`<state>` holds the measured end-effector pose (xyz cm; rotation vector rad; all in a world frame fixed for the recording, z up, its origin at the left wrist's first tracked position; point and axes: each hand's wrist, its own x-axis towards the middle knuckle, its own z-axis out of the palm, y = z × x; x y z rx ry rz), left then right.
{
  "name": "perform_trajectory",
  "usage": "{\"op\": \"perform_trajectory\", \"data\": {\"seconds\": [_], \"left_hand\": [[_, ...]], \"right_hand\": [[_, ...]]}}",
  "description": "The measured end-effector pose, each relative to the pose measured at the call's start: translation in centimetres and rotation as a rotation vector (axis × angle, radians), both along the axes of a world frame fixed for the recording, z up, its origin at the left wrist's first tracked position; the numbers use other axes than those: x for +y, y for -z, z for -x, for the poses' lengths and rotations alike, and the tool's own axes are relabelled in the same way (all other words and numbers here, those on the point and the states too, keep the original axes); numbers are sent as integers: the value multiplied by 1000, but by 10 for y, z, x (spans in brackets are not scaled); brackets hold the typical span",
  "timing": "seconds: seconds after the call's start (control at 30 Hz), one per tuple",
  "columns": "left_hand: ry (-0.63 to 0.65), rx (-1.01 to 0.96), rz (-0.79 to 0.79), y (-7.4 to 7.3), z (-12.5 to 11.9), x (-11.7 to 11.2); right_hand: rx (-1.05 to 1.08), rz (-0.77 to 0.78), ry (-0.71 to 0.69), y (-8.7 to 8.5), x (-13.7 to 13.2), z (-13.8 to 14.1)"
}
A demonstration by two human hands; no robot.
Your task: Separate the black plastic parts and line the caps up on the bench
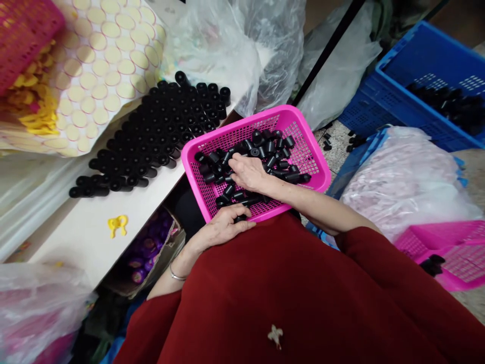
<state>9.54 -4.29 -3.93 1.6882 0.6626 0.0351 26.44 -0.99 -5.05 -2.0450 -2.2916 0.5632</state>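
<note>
A pink plastic basket (324, 174) with loose black plastic cylinders (271, 146) in it sits close against my body. Reaching into it from the right, my right hand (248, 172) has its fingers curled down among the cylinders; what lies under the fingertips is hidden. At the near rim, my left hand (225, 225) is closed around a small black cylinder (240, 218), seen between thumb and fingers. Rows of similar black cylinders (151, 131) stand packed together on the white tabletop (71, 232), to the left of the basket.
A yellow clip-like piece (117, 225) lies on the tabletop. Yellow parts (38, 108) and a red basket (28, 38) are at the upper left. Clear plastic bags (212, 45) hang behind. Blue crates (413, 76), a filled bag (409, 182) and another pink basket (462, 253) stand right.
</note>
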Motion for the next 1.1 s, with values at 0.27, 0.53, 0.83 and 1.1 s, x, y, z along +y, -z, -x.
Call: {"op": "perform_trajectory", "data": {"seconds": [0.27, 0.53, 0.83, 1.1], "left_hand": [[-484, -121, 248, 2, -3, 14], [-942, -240, 155, 15, -10, 21], [-917, -465, -71, 18, -23, 19], [-880, -300, -216, 6, -23, 22]], "right_hand": [[-9, 108, 47, -3, 23, 14], [363, -43, 238, -10, 10, 10], [1876, 345, 700, -15, -34, -1], [1966, 122, 744, -6, -45, -2]]}}
